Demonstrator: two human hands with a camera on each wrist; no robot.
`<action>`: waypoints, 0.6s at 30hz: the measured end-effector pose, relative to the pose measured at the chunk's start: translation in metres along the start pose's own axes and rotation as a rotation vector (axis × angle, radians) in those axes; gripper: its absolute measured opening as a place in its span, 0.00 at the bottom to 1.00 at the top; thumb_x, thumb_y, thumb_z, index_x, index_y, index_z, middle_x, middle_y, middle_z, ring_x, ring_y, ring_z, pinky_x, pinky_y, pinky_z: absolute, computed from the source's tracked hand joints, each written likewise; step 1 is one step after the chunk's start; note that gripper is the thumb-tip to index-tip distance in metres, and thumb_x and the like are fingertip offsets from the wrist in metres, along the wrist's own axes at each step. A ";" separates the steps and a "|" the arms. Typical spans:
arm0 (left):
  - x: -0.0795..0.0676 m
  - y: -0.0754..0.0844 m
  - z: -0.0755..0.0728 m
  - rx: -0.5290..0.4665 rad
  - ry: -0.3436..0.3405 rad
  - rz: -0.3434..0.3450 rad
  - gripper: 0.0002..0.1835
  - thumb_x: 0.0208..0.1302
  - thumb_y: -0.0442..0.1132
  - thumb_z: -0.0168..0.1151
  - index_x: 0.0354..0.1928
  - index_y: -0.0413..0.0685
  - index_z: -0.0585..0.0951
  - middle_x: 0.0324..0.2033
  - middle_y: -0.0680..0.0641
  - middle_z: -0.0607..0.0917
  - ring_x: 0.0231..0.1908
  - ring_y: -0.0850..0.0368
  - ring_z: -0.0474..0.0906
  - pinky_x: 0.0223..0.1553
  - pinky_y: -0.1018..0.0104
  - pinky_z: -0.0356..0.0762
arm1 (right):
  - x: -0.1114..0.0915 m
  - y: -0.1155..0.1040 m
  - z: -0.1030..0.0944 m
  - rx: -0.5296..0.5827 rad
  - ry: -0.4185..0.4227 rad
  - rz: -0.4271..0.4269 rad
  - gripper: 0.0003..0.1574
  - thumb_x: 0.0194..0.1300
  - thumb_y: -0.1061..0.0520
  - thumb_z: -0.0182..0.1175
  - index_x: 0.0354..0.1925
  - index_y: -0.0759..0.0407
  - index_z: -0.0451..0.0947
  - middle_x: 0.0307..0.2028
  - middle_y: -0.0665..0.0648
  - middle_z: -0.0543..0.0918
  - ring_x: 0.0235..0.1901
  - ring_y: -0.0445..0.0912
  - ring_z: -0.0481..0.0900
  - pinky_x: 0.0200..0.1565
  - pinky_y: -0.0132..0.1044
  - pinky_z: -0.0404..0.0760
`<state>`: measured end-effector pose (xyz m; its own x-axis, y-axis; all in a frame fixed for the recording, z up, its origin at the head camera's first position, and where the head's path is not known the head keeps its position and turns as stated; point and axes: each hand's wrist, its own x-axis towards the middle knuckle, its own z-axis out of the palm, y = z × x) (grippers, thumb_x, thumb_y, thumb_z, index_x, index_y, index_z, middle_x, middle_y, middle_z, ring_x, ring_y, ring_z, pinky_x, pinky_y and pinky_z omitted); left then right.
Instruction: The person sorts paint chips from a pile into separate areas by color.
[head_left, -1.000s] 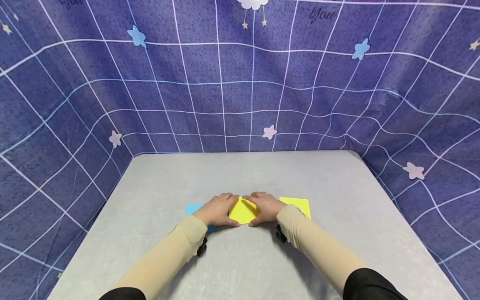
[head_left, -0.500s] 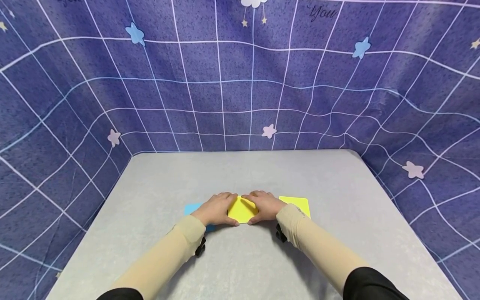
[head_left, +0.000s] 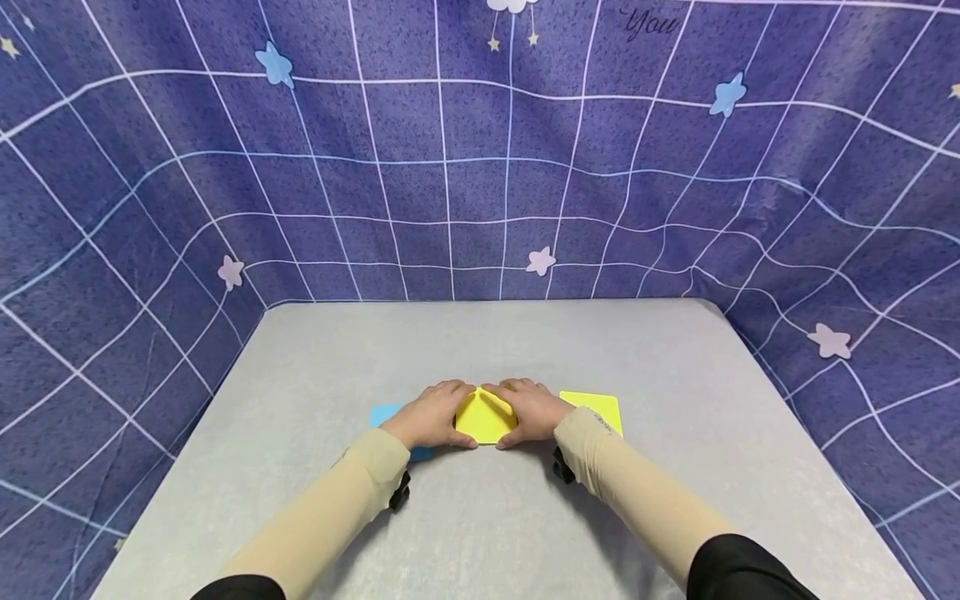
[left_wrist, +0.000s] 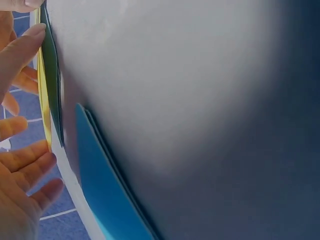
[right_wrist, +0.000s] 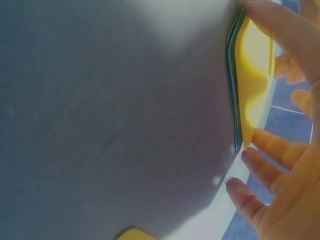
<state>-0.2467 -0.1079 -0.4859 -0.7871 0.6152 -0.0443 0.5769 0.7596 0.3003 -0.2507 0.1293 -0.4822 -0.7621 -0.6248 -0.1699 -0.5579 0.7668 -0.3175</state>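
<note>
Two-handed, held the middle yellow card on the gray table, bent at its far edge: pinched between thumb and fingers of left hand at its left, likewise by right hand at its right. Saw blue card left of it, second yellow card right.

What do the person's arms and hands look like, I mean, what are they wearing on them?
The left hand and right hand are bare, without gloves. Pale beige sleeves cover the forearms; the right cuff carries a dark marking, too small to read. Black cloth shows farther up both arms, and a small black piece sits at each wrist.
</note>
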 end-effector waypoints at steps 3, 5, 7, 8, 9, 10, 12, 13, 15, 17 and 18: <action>0.000 -0.001 0.000 -0.004 0.003 0.003 0.49 0.54 0.62 0.78 0.71 0.40 0.72 0.65 0.40 0.76 0.65 0.41 0.71 0.68 0.46 0.66 | 0.001 0.001 0.001 0.008 0.011 -0.006 0.66 0.54 0.36 0.79 0.81 0.48 0.56 0.69 0.61 0.70 0.70 0.58 0.66 0.67 0.59 0.66; 0.000 -0.001 0.000 -0.003 0.001 0.008 0.49 0.54 0.63 0.78 0.70 0.41 0.72 0.64 0.40 0.76 0.65 0.42 0.71 0.67 0.46 0.67 | 0.001 0.002 0.002 0.023 0.020 -0.015 0.66 0.53 0.37 0.80 0.81 0.49 0.57 0.68 0.61 0.71 0.69 0.58 0.68 0.66 0.59 0.67; 0.000 -0.001 0.000 0.004 -0.001 0.011 0.49 0.54 0.63 0.78 0.70 0.41 0.72 0.64 0.41 0.76 0.64 0.43 0.72 0.67 0.47 0.68 | 0.000 0.003 0.002 0.038 0.025 -0.022 0.67 0.53 0.38 0.80 0.81 0.49 0.57 0.68 0.61 0.71 0.68 0.58 0.69 0.66 0.59 0.67; 0.000 -0.001 -0.001 0.006 0.002 0.012 0.49 0.54 0.63 0.78 0.70 0.41 0.72 0.63 0.41 0.76 0.64 0.43 0.72 0.67 0.47 0.68 | 0.000 0.003 0.002 0.042 0.027 -0.024 0.67 0.53 0.38 0.80 0.81 0.49 0.57 0.68 0.62 0.71 0.68 0.58 0.69 0.66 0.59 0.67; 0.000 0.000 -0.001 0.008 0.005 0.013 0.49 0.54 0.63 0.78 0.70 0.41 0.73 0.63 0.42 0.77 0.64 0.43 0.72 0.67 0.47 0.68 | 0.000 0.003 0.002 0.045 0.029 -0.025 0.67 0.53 0.38 0.80 0.81 0.49 0.57 0.68 0.62 0.71 0.68 0.58 0.69 0.66 0.59 0.67; 0.001 0.000 -0.002 0.013 0.004 0.012 0.49 0.54 0.63 0.78 0.70 0.42 0.72 0.63 0.42 0.76 0.64 0.43 0.72 0.67 0.47 0.67 | -0.001 0.004 0.001 0.043 0.030 -0.024 0.67 0.53 0.38 0.80 0.81 0.49 0.57 0.69 0.62 0.70 0.68 0.57 0.69 0.66 0.59 0.67; 0.002 0.002 -0.004 0.014 0.009 0.013 0.49 0.54 0.63 0.78 0.70 0.42 0.72 0.63 0.41 0.76 0.64 0.42 0.72 0.68 0.46 0.66 | -0.002 0.005 -0.001 0.038 0.030 -0.020 0.67 0.53 0.38 0.80 0.81 0.48 0.56 0.70 0.62 0.70 0.69 0.57 0.68 0.67 0.59 0.67; 0.003 0.003 -0.004 0.011 0.011 0.015 0.49 0.53 0.63 0.78 0.70 0.42 0.73 0.63 0.41 0.77 0.64 0.42 0.72 0.68 0.46 0.66 | -0.003 0.005 -0.002 0.035 0.028 -0.020 0.67 0.53 0.37 0.80 0.81 0.48 0.56 0.70 0.62 0.70 0.69 0.57 0.68 0.67 0.59 0.67; 0.004 0.005 -0.005 0.020 0.009 0.018 0.49 0.53 0.63 0.78 0.70 0.42 0.72 0.64 0.41 0.76 0.65 0.41 0.71 0.69 0.45 0.65 | -0.006 0.006 -0.005 0.046 0.028 -0.024 0.67 0.53 0.38 0.80 0.81 0.49 0.56 0.70 0.62 0.70 0.68 0.57 0.69 0.66 0.59 0.67; 0.006 0.008 -0.005 0.029 0.002 0.023 0.50 0.53 0.64 0.77 0.71 0.42 0.72 0.64 0.40 0.76 0.66 0.41 0.71 0.69 0.45 0.65 | -0.010 0.008 -0.006 0.057 0.024 -0.028 0.67 0.53 0.38 0.80 0.81 0.50 0.57 0.69 0.62 0.70 0.68 0.57 0.69 0.66 0.59 0.67; 0.007 0.009 -0.004 0.035 -0.006 0.026 0.50 0.54 0.65 0.77 0.71 0.42 0.72 0.65 0.40 0.76 0.66 0.41 0.71 0.69 0.45 0.65 | -0.012 0.009 -0.007 0.064 0.023 -0.030 0.67 0.52 0.38 0.80 0.81 0.50 0.57 0.69 0.62 0.70 0.67 0.57 0.70 0.66 0.60 0.67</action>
<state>-0.2481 -0.0975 -0.4794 -0.7705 0.6360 -0.0423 0.6045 0.7501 0.2682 -0.2491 0.1444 -0.4763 -0.7529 -0.6434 -0.1384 -0.5589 0.7362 -0.3817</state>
